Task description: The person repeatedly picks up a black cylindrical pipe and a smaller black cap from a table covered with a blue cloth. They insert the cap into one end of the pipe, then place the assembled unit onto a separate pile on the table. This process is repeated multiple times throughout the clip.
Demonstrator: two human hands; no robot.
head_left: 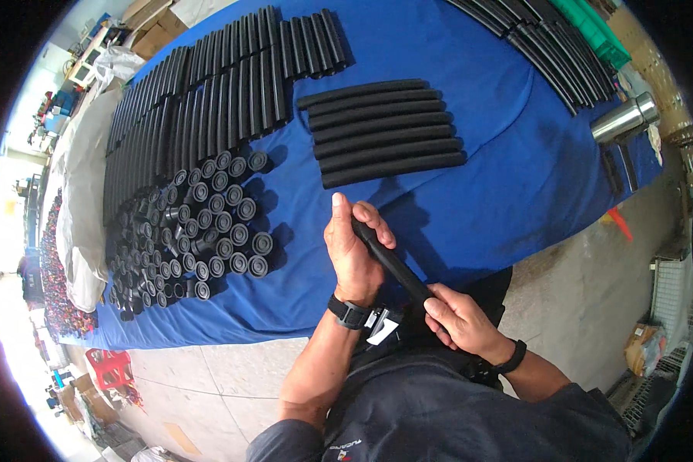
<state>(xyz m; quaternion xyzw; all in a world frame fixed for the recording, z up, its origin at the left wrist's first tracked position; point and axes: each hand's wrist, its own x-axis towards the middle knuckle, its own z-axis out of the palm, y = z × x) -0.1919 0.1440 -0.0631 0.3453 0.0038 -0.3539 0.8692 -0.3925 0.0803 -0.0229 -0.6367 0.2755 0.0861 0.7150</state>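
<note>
A black tube (396, 266) slants in front of me, just off the table's near edge, with a hand at each end. My left hand (356, 250) holds its upper end between palm and curled fingers, thumb pointing up. Around the lower end my right hand (463, 320) is closed, covering that tip. Beyond them, a row of several similar black tubes (385, 132) lies side by side on the blue cloth (508, 185). Left of my hands sits a cluster of many round black caps (239, 233) with ringed faces.
Dense rows of black tubes (208, 100) fill the far left, beside a pale sheet (85, 200). More dark tubes (550, 54), a green crate (593, 31) and a metal cylinder (625, 118) occupy the far right. A red stool (109, 368) stands on the floor, lower left.
</note>
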